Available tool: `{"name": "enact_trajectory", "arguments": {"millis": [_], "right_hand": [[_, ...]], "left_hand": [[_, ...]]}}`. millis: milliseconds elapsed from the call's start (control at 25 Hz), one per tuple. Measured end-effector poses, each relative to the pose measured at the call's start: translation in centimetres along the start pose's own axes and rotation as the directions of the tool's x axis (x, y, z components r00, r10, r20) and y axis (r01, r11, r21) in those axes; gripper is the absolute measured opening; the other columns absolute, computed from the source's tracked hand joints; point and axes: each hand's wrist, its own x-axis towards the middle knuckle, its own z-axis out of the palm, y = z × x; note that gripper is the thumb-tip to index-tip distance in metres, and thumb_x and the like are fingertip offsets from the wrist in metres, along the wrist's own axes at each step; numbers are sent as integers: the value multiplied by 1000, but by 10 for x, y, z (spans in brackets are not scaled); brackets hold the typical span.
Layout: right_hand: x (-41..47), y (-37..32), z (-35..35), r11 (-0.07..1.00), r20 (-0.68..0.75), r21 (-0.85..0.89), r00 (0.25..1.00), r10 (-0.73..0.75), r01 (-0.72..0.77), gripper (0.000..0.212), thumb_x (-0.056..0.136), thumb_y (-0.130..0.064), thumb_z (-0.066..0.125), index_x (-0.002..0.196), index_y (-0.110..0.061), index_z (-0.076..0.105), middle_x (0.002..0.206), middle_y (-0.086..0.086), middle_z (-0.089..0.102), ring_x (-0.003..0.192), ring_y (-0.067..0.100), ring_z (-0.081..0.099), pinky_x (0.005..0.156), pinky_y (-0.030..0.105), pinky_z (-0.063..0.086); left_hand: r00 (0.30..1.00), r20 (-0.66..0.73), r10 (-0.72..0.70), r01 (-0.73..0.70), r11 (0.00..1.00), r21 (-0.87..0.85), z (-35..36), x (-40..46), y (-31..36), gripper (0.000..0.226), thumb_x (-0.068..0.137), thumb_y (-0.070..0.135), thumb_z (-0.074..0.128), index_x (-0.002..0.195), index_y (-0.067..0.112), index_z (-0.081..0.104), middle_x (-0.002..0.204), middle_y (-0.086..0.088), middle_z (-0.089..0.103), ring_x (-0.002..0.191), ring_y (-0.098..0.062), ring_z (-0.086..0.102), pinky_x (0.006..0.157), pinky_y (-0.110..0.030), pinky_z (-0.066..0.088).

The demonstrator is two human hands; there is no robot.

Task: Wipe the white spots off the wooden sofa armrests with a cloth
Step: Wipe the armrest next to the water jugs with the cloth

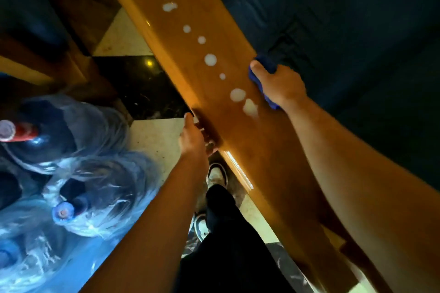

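Note:
A glossy wooden sofa armrest (181,59) runs diagonally from the top middle to the bottom right. Several white spots (210,59) lie in a line along its top, the nearest one (250,107) close to my right hand. My right hand (278,85) grips a bunched blue cloth (266,62) at the armrest's right edge, beside the lower spots. My left hand (194,135) rests against the armrest's left edge, its fingers hidden in shadow under the rim.
A dark blue sofa seat (345,31) fills the right side. Large blue water bottles in plastic wrap (78,173) stand on the tiled floor at the left. My legs and shoes (216,176) are below, next to the armrest. Another wooden piece (81,0) stands at the upper left.

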Motion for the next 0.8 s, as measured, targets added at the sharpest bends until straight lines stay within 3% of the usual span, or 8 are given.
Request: {"name": "enact_trajectory", "arguments": {"millis": [80, 120, 200, 280, 400, 520, 640, 800], "right_hand": [[24, -14, -13, 982, 206, 190, 978, -32, -8, 61, 85, -75, 56, 50, -25, 53, 43, -3, 54, 34, 13, 49, 44, 26, 37], [28, -16, -12, 961, 222, 276, 974, -41, -22, 58, 85, -71, 61, 51, -26, 52, 41, -5, 51, 31, 12, 44, 42, 24, 33], [18, -1, -7, 951, 84, 304, 993, -84, 55, 37, 88, -63, 63, 77, -27, 64, 62, -10, 65, 55, 8, 62, 57, 26, 44], [-23, 46, 8, 963, -93, 208, 983, -157, 173, 45, 90, -63, 57, 122, -32, 63, 111, -6, 70, 104, 13, 66, 88, 33, 51], [-118, 102, 32, 967, -148, -205, 971, -186, 154, 78, 94, -76, 33, 160, -35, 20, 162, 15, 33, 150, 37, 28, 122, 53, 24], [-139, 82, 50, 878, -44, -428, 966, -257, 214, 96, 90, -84, 25, 164, -23, 13, 169, 21, 12, 155, 46, 6, 124, 63, 9], [-93, 18, 48, 815, -27, -458, 910, -413, 356, 111, 81, -90, 33, 164, -19, 15, 170, 20, 9, 156, 46, 6, 124, 65, 10], [9, -88, 49, 864, -60, -396, 931, -360, 309, 129, 67, -100, 33, 164, -18, 8, 167, 26, 15, 151, 48, 20, 122, 59, 19]], "left_hand": [[999, 32, 9, -5, 995, -100, 5, 11, 26, 56, 100, 61, 39, 110, 15, 66, 104, -11, 76, 92, -27, 71, 67, -37, 55], [998, 58, 15, -6, 986, -166, 5, 14, 37, 58, 98, 63, 39, 115, 14, 66, 107, -11, 76, 96, -28, 72, 69, -38, 56], [994, 107, -10, 35, 972, -232, 1, 23, 53, 65, 96, 65, 38, 124, 13, 63, 116, -13, 74, 105, -31, 70, 76, -43, 58], [989, 139, -44, 77, 969, -235, -4, 23, 55, 69, 97, 65, 35, 130, 10, 60, 123, -16, 70, 112, -33, 66, 83, -48, 55], [981, 161, -106, 141, 964, -224, -5, 23, 59, 71, 99, 65, 32, 131, 7, 58, 125, -19, 67, 115, -35, 64, 92, -52, 52], [982, 112, -149, 169, 965, -198, 0, 35, 63, 72, 98, 66, 32, 126, 6, 60, 120, -20, 70, 106, -35, 68, 84, -49, 56], [957, 181, -227, 250, 961, -118, -4, 41, 73, 79, 98, 69, 29, 128, 2, 58, 114, -23, 72, 101, -35, 70, 74, -45, 57], [919, 257, -300, 318, 947, -33, -16, 56, 90, 84, 96, 73, 28, 132, 2, 55, 118, -24, 70, 102, -39, 70, 70, -50, 56]]}}
